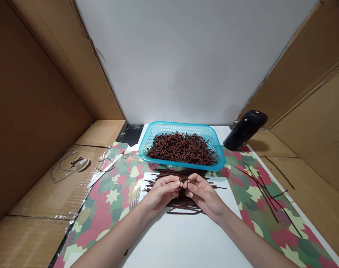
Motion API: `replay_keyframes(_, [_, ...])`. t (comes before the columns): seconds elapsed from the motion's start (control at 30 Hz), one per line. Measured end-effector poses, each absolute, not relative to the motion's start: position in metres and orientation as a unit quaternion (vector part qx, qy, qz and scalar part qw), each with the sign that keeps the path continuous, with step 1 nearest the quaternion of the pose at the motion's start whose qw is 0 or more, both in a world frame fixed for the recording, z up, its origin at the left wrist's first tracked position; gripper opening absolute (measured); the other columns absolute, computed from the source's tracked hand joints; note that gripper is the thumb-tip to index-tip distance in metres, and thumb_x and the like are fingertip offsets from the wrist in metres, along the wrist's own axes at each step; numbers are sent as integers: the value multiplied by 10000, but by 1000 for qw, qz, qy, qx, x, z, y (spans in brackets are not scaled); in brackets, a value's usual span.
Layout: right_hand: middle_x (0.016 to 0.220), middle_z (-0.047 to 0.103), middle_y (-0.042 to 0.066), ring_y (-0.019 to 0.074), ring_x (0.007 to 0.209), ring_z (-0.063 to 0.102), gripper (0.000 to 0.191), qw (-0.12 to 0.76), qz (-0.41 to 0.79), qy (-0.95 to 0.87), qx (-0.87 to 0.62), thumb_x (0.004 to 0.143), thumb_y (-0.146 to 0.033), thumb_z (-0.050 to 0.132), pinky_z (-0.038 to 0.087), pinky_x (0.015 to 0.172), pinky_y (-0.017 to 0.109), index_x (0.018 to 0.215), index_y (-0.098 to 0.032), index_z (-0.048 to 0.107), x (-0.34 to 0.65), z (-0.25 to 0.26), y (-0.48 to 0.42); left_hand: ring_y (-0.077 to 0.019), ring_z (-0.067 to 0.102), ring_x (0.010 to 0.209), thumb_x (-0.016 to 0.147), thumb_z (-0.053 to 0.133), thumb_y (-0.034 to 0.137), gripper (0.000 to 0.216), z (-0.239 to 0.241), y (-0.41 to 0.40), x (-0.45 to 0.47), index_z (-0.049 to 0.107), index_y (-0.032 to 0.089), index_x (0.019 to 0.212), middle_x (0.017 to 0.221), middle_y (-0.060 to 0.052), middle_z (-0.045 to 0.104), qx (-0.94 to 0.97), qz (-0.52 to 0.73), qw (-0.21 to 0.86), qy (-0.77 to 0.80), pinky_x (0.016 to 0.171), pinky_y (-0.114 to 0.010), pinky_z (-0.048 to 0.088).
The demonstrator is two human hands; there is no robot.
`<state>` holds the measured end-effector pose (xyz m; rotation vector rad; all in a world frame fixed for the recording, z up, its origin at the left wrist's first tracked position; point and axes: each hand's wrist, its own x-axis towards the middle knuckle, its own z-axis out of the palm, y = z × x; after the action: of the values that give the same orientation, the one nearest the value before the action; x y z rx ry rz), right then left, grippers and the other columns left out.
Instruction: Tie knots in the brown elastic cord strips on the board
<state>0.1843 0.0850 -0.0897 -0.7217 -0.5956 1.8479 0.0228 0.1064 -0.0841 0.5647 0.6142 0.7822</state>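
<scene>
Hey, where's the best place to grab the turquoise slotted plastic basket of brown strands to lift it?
Grip the turquoise slotted plastic basket by the rims of its two short ends, coming in from left and right. The rim flares outward into a lip, and the heap of dark brown strands fills the middle, so the ends look like the cleanest hold.

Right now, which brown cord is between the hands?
The small loop at the fingertips of the left hand and right hand; the others lie in the basket or on the paper.

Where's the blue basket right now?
In the head view, the blue basket sits ahead, just beyond the brown strands, with a black object to its right.
</scene>
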Motion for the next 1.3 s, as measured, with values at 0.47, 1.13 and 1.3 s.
replay_keyframes(0.47, [679,711,15,72,503,481,183,507,765,-244,-312,599,-293,846,392,550,246,698,-184,737,184,-92,85,-113,589,687,679,777,216,154,-83,106,23,685,122,760,742,-51,687,260,370,839,301,677,-213,410])
replay_keyframes(1.13, [695,640,-11,94,610,562,257,481,755,-309,-321,673,-243,788,447,618,213,901,-183,684,187,-87,86,-125,575,658,646,803,223,212,-84,105,24,695,111,791,701,-35,654,251,383,839,294,672,-248,408])
replay_keyframes(1.3, [615,636,-19,101,552,561,161,462,729,-352,-362,652,-226,803,451,569,230,781,-170,724,189,-89,88,-68,534,581,650,797,148,225,-81,108,23,677,114,837,729,-29,668,179,422,838,296,588,-187,394])
